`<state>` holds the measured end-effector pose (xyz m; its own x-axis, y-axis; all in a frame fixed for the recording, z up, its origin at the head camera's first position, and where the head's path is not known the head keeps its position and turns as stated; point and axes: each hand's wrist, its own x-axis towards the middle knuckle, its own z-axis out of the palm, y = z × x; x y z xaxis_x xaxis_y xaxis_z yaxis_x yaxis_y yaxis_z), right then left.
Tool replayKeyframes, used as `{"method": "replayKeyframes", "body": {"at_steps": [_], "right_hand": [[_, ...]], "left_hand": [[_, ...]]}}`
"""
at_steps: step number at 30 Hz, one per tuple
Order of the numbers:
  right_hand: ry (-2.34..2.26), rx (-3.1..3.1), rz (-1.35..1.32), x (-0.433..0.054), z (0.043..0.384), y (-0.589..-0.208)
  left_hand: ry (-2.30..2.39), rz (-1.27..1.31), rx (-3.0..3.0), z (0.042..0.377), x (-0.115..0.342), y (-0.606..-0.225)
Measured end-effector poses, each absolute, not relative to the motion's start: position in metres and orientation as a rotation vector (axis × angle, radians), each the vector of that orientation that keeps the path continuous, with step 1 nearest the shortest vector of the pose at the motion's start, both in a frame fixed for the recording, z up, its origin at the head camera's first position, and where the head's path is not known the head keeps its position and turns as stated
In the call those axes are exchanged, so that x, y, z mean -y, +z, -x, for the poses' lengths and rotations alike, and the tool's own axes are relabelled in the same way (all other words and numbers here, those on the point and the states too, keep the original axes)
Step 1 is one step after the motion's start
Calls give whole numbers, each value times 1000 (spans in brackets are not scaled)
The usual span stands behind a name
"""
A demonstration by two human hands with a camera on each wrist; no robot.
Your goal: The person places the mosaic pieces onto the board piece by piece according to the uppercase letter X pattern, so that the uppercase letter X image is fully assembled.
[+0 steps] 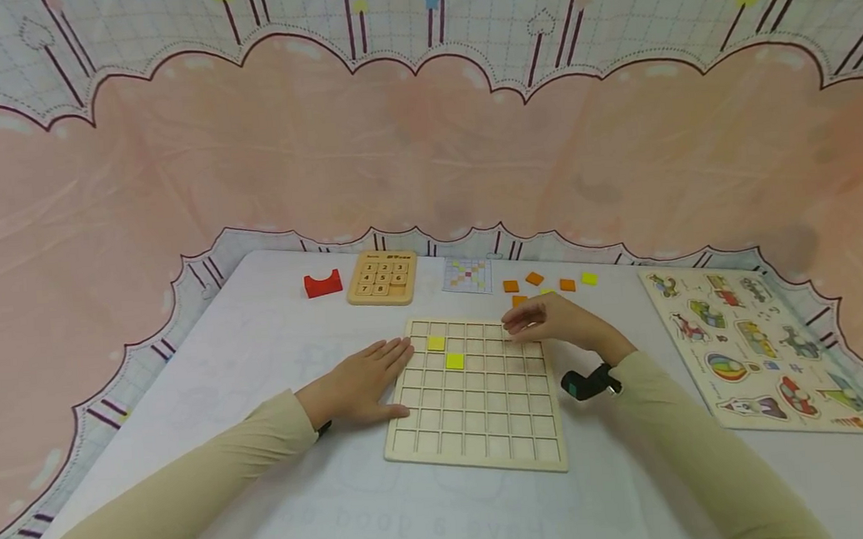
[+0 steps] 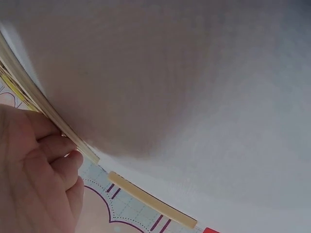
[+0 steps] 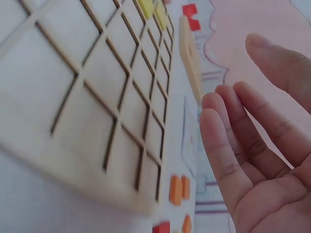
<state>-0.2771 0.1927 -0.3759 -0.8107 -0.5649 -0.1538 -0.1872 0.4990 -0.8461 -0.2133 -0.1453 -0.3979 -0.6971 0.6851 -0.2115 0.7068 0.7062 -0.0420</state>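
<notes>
A wooden grid board (image 1: 472, 421) lies on the table between the hands. Two yellow square tiles (image 1: 455, 361) sit in cells near its upper left. My left hand (image 1: 360, 383) rests against the board's left edge with fingers extended; in the left wrist view its fingertips (image 2: 73, 160) touch the edge. My right hand (image 1: 555, 323) hovers over the board's upper right corner. In the right wrist view that hand's fingers (image 3: 223, 150) are loosely bent, the thumb stands apart, and nothing is between them. Just beyond it are several orange tiles (image 1: 567, 285) and a yellow tile (image 1: 589, 278).
Behind the board stand a red arched block (image 1: 323, 284), a wooden number puzzle (image 1: 383, 278) and a small pattern card (image 1: 467, 275). A picture puzzle board (image 1: 767, 346) lies at the right. A patterned cloth (image 1: 423, 153) hangs behind the white table (image 1: 266, 481).
</notes>
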Motion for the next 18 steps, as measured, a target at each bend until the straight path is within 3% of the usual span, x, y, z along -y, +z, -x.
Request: {"method": "replayKeyframes", "body": {"at_steps": [18], "right_hand": [[-1294, -2499, 400, -264, 285, -382]], "left_hand": [[-230, -1029, -2706, 242, 138, -396]]}}
